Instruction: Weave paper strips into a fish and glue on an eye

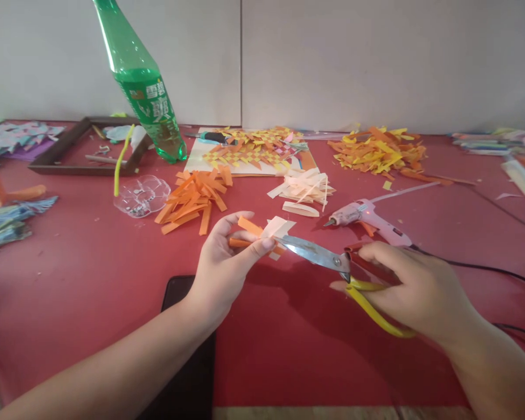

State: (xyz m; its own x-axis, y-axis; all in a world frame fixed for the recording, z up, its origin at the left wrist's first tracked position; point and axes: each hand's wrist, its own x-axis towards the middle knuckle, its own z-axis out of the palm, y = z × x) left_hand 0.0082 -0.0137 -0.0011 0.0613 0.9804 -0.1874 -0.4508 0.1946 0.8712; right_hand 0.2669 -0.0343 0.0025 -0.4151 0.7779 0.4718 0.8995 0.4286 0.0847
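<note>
My left hand [227,271] pinches a small piece woven from orange and pale peach paper strips [276,228] between thumb and fingers. My right hand [420,291] grips a pair of scissors [312,252] by its yellow and red handles. The blades reach left to the woven paper piece, with their tips beside my left thumb; whether paper lies between them I cannot tell. Just beyond my hands lie a heap of orange paper strips [196,195] and a smaller pile of pale peach strips [306,188].
A pink glue gun [371,220] with a black cord lies at right. Behind are yellow-orange strips [380,150] and a woven yellow-orange sheet [249,154]. At left stand a green bottle [146,105], a dark frame [59,163] and a clear compartment dish [142,195]. A black phone-like slab [181,286] lies under my left arm.
</note>
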